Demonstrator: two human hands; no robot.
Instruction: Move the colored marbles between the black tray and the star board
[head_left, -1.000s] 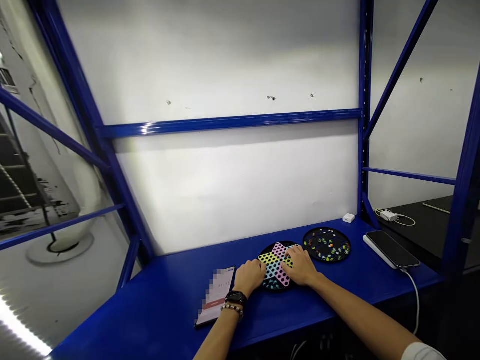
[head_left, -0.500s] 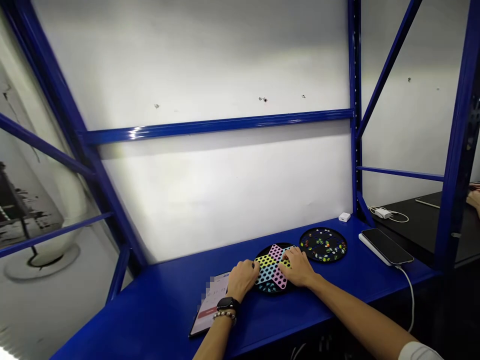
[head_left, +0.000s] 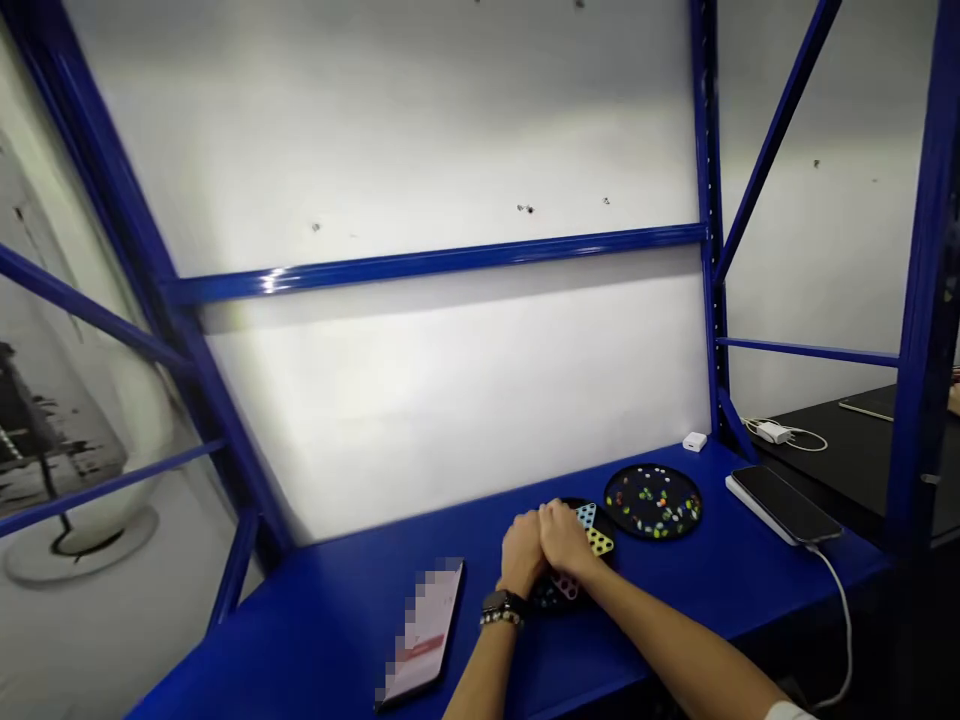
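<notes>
Though the left hand (head_left: 520, 553) and right hand (head_left: 564, 538) lie together on the star board (head_left: 598, 540), their grip cannot be told.

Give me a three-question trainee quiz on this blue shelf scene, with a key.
1. True or false: the left hand and the right hand both lie on the round black board with the pastel perforated star.
2. What sits just right of that board on the blue metal shelf? A) a round black tray of coloured marbles B) a red cup C) scissors
3. Which wrist wears the black watch?
Key: 1 true; 2 A; 3 left.
</notes>
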